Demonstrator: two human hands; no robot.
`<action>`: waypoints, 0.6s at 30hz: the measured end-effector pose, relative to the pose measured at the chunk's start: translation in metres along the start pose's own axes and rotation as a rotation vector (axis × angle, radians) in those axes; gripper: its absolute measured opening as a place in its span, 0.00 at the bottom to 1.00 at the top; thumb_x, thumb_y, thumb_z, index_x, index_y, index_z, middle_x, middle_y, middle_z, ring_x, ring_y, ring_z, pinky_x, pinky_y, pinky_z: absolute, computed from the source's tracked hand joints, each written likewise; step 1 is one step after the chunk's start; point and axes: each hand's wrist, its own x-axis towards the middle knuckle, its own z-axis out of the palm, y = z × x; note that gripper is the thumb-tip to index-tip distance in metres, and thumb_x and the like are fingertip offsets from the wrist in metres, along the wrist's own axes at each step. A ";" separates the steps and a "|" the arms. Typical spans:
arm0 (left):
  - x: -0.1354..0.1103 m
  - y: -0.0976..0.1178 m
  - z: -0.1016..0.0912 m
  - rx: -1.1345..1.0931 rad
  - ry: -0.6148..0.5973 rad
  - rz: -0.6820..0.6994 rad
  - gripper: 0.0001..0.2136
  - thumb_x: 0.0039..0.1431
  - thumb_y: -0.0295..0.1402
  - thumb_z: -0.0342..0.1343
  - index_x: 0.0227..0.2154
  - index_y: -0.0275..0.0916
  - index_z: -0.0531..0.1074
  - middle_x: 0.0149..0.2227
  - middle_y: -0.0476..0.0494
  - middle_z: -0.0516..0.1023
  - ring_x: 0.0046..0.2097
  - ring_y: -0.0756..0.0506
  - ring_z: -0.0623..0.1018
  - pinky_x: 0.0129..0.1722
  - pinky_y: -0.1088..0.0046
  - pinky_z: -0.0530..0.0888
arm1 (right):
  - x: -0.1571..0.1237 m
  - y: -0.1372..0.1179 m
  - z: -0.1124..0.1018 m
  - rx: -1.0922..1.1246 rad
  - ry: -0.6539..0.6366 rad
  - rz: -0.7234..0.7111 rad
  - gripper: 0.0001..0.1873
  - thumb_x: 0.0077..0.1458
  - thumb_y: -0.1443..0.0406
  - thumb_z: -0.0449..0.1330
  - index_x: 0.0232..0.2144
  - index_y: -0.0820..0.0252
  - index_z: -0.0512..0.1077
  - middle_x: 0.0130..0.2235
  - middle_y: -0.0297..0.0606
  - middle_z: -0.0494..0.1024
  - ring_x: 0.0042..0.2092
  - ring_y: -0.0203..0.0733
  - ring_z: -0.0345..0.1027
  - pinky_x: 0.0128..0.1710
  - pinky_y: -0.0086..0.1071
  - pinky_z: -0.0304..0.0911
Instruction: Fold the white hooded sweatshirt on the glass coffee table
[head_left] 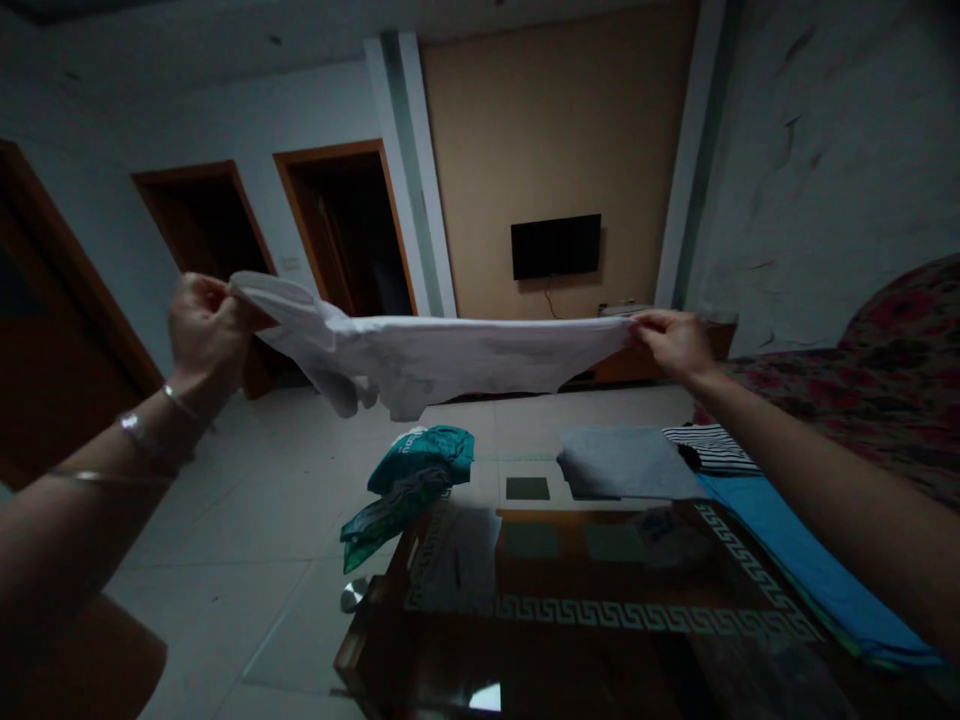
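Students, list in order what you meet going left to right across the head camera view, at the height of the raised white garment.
Left hand → white garment → right hand → floral fabric

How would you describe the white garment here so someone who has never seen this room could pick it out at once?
Below the wall-mounted black television, a low patterned table sits in the foreground. Above it, a white garment is stretched out in midair between the left hand and right hand. Unlike the teal bundle and folded grey cloth lying lower down, it is held up.
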 end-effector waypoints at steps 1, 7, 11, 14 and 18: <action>-0.032 -0.004 -0.007 0.004 -0.041 -0.084 0.26 0.59 0.48 0.50 0.43 0.24 0.59 0.34 0.51 0.69 0.33 0.56 0.72 0.38 0.68 0.73 | -0.022 0.011 0.004 0.007 -0.035 0.009 0.15 0.52 0.58 0.58 0.36 0.63 0.76 0.33 0.40 0.78 0.33 0.38 0.71 0.33 0.30 0.65; -0.253 -0.046 -0.030 0.177 -0.412 -0.399 0.17 0.55 0.48 0.48 0.33 0.38 0.67 0.31 0.52 0.73 0.33 0.49 0.72 0.34 0.75 0.71 | -0.212 0.075 0.045 0.101 -0.373 0.110 0.11 0.51 0.62 0.55 0.31 0.60 0.76 0.35 0.40 0.77 0.39 0.42 0.70 0.41 0.35 0.63; -0.379 -0.077 -0.036 0.172 -0.634 -0.538 0.16 0.53 0.49 0.47 0.30 0.40 0.67 0.30 0.49 0.76 0.33 0.46 0.76 0.33 0.73 0.71 | -0.338 0.103 0.065 0.147 -0.508 0.243 0.12 0.52 0.65 0.52 0.31 0.59 0.76 0.36 0.41 0.77 0.40 0.43 0.70 0.43 0.36 0.64; -0.443 -0.090 -0.047 0.170 -0.751 -0.576 0.15 0.52 0.47 0.48 0.31 0.40 0.67 0.29 0.48 0.77 0.32 0.45 0.77 0.33 0.72 0.73 | -0.399 0.112 0.067 0.139 -0.559 0.271 0.13 0.51 0.67 0.51 0.31 0.59 0.76 0.36 0.43 0.77 0.40 0.43 0.70 0.43 0.35 0.64; -0.482 -0.093 -0.065 0.159 -0.762 -0.542 0.13 0.46 0.38 0.49 0.35 0.41 0.69 0.35 0.43 0.79 0.35 0.42 0.79 0.36 0.70 0.75 | -0.428 0.104 0.053 0.076 -0.564 0.262 0.15 0.50 0.69 0.50 0.33 0.58 0.77 0.39 0.43 0.76 0.42 0.44 0.69 0.44 0.37 0.63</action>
